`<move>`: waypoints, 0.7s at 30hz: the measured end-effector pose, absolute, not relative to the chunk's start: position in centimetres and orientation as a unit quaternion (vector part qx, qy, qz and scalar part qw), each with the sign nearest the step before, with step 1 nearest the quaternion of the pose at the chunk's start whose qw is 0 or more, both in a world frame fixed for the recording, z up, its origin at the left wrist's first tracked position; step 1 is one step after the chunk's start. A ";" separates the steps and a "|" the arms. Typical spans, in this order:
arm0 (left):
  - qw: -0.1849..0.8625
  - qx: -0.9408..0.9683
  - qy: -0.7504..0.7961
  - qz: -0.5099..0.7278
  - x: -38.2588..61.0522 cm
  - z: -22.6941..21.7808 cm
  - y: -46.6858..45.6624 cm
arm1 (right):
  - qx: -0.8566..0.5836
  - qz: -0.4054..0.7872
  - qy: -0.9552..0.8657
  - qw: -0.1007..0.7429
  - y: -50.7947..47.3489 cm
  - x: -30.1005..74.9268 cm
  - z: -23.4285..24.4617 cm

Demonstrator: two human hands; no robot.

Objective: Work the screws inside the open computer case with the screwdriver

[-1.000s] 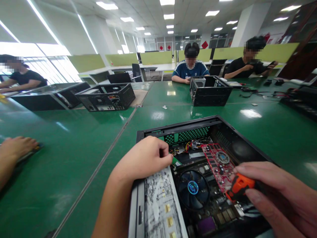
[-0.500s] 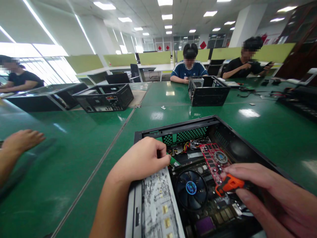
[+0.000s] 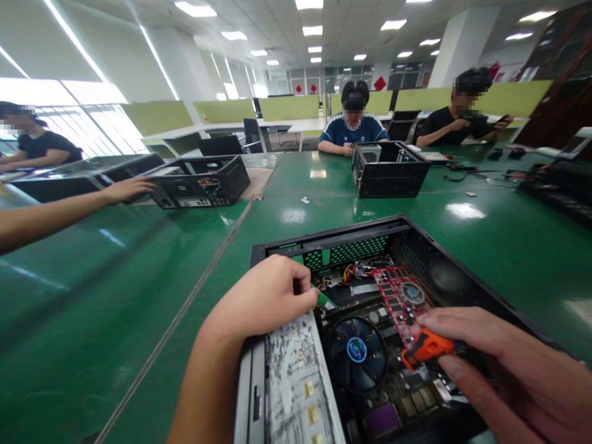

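An open black computer case (image 3: 416,237) lies on the green table in front of me. Inside are a round cooler fan (image 3: 357,353) and a red card (image 3: 401,297) standing in its slot. My left hand (image 3: 266,299) is closed, its fingers pinched on a green memory stick (image 3: 324,301) at the case's left side, beside a grey metal drive bay (image 3: 296,385). My right hand (image 3: 504,370) is closed round an orange-handled screwdriver (image 3: 428,348), held low over the board just right of the fan.
Another person's arm (image 3: 69,206) reaches from the left toward an open black case (image 3: 198,182). A further case (image 3: 391,169) stands at the far side in front of a seated person. Other people sit at the far right and far left. Cables lie at the right.
The other person's hand at the left has lifted from the table and reached far forward to the black case. My right hand with the screwdriver has shifted slightly left over the board.
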State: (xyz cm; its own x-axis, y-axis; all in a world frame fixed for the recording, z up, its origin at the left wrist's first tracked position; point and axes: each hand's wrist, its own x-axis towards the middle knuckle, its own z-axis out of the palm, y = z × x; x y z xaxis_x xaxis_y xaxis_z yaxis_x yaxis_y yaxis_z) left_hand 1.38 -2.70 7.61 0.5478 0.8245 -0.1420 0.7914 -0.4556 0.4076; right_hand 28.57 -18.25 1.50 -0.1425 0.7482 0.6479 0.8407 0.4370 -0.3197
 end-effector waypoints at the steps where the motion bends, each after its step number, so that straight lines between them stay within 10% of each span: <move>1: 0.217 0.852 0.474 0.038 1.4 7.6 -2.7 | -0.527 -0.061 -0.754 0.387 -18.2 28.6 1.5; 21: 0.214 0.855 0.471 0.038 1.4 7.8 -2.7 | -0.538 -0.057 -0.750 0.380 -18.1 28.4 1.7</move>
State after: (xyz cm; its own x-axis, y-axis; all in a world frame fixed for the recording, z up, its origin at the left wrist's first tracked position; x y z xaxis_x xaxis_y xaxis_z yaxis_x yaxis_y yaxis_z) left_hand 1.45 -2.73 7.80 0.5534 0.8215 -0.1370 0.7894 -0.4650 0.4007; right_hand 28.40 -18.11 1.73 -0.1324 0.7637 0.6318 0.8508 0.4146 -0.3228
